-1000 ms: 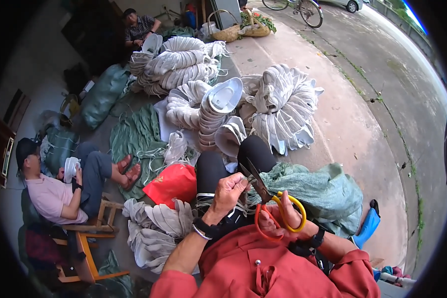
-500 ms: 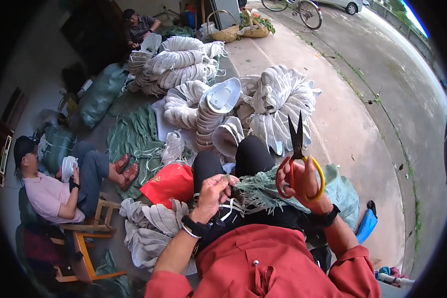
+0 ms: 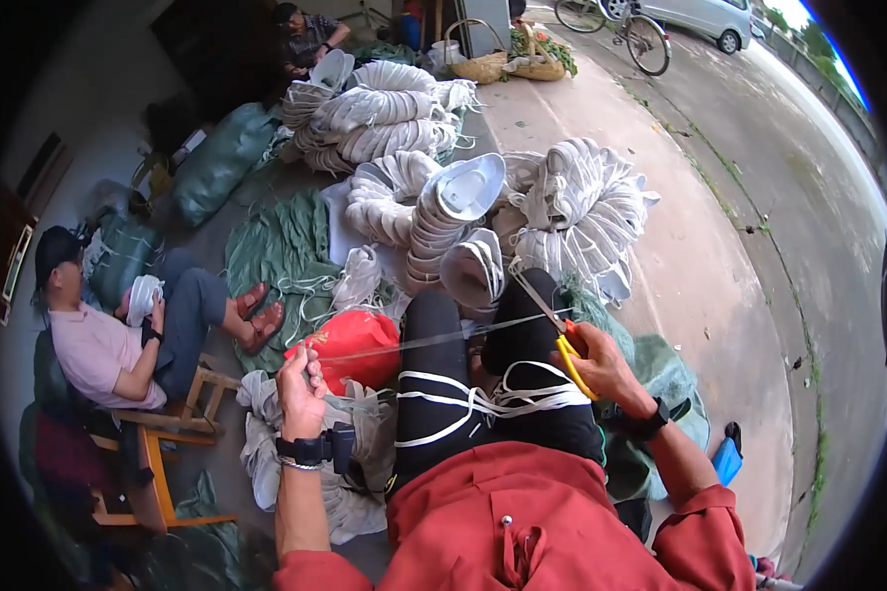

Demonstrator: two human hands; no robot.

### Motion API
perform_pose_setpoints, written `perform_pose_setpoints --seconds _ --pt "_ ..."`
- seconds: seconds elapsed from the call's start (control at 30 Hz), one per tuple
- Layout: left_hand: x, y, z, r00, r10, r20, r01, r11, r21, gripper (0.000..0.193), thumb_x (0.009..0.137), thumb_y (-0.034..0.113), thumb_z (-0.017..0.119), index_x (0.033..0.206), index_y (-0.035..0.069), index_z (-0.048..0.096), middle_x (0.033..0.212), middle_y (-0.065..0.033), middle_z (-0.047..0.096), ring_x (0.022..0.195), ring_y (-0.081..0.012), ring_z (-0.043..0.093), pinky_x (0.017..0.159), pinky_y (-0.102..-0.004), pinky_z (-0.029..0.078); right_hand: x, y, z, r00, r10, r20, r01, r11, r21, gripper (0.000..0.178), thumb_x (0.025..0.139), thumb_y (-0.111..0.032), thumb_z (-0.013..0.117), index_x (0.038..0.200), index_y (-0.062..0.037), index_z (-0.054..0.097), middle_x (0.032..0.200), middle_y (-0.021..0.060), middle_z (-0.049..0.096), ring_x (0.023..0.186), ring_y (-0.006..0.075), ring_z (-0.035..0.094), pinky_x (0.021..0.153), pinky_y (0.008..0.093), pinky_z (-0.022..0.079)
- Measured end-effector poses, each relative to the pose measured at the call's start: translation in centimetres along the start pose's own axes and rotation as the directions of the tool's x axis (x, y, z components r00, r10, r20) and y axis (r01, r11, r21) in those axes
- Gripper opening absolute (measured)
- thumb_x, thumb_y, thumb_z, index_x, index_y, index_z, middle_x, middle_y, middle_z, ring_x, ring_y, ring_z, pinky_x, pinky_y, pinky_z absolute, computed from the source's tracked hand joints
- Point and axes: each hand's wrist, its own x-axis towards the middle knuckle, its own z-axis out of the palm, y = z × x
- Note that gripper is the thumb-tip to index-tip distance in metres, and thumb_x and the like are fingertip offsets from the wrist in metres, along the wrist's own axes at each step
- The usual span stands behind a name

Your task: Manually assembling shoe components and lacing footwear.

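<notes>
— Since the earlier frames, your left hand (image 3: 304, 389) has swung well out to the left, away from your right hand (image 3: 601, 362), and the scissors (image 3: 563, 345) have tipped from upright to a slant, points up and inward.

— What does the left hand hold?

— Your thumb and fingers are pinched on one end of a thin translucent strand (image 3: 434, 340). It runs taut above your thighs, from that pinch across to the scissors.

— And the right?

— Your right hand is wrapped around the red and yellow handles. The strand meets the scissors near the pivot; whether the blades touch it, you cannot tell from this view.

— What lies between your hands?

— White cords (image 3: 475, 399) loop over your dark trousers, and a red bag (image 3: 360, 345) sits just beside your left hand, on its inner side.

— Around them?

— A pile of whitish pieces (image 3: 365, 492) lies below your left hand, by the wrist. A green mesh sack (image 3: 670, 379) spreads just right of your right hand. Beyond both hands stands a nested stack of white cup-shaped pieces (image 3: 434, 231).
</notes>
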Motion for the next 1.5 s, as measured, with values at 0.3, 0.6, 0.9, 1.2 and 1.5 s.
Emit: perform_pose_setpoints --seconds 0.3,0.6,0.9,1.2,1.5 --pt "-1.4 1.5 -5.4 1.0 0.023 0.004 -0.022 0.991 -0.131 0.014 0.088 0.021 0.048 0.078 0.012 0.049 0.059 0.004 0.044 0.046 -0.007 0.037 0.039 -0.0205 0.027 1.3 1.1 1.6 0.974 0.134 0.185 -0.203 0.879 0.431 0.033 0.085 -0.035 0.055 0.078 -0.0027 0.052 0.062 -0.0014 0.049 0.05 0.0047 0.043 0.044 0.02 0.034" --pt "-1.7 3.2 -5.5 0.988 0.148 -0.038 -0.151 0.985 -0.088 0.011 0.087 0.017 0.047 0.079 0.011 0.049 0.072 0.0002 0.046 0.054 -0.0084 0.041 0.041 -0.0204 0.029 -4.7 5.2 1.4 0.671 0.274 0.689 -0.741 0.222 0.634 0.076 0.081 -0.069 0.024 0.097 -0.0008 0.052 0.086 0.0103 0.059 0.076 0.0199 0.058 0.06 0.0323 0.046" --pt "-5.9 6.9 -3.4 0.959 0.265 0.102 -0.251 0.959 -0.135 0.011 0.087 0.014 0.044 0.079 0.008 0.048 0.073 -0.0025 0.045 0.053 -0.0109 0.042 0.039 -0.0217 0.031 -1.2 5.6 2.5 0.705 0.266 0.658 -0.707 0.19 0.681 0.077 0.076 -0.075 0.025 0.087 -0.0034 0.05 0.075 0.0065 0.054 0.067 0.0196 0.055 0.052 0.0276 0.041" --pt "-5.6 7.0 -6.1 0.958 0.276 0.08 -0.266 0.957 -0.118 0.014 0.088 0.016 0.044 0.077 0.008 0.048 0.073 -0.0027 0.046 0.054 -0.0115 0.043 0.04 -0.0226 0.032 0.4 6.3 2.8 0.74 0.205 0.641 -0.673 0.237 0.701 0.065 0.077 -0.074 0.023 0.069 -0.0113 0.039 0.058 -0.0031 0.035 0.046 0.0082 0.032 0.038 0.0194 0.025" --pt "-5.6 6.6 -8.6 0.97 0.241 -0.036 -0.242 0.937 -0.253 0.012 0.09 0.016 0.042 0.081 0.008 0.045 0.069 -0.0022 0.043 0.055 -0.0127 0.04 0.042 -0.0224 0.031 2.2 4.5 3.9 0.783 0.193 0.591 -0.622 0.221 0.751 0.07 0.076 -0.076 0.022 0.072 -0.0101 0.043 0.063 0.0012 0.044 0.051 0.0145 0.041 0.042 0.0232 0.03"
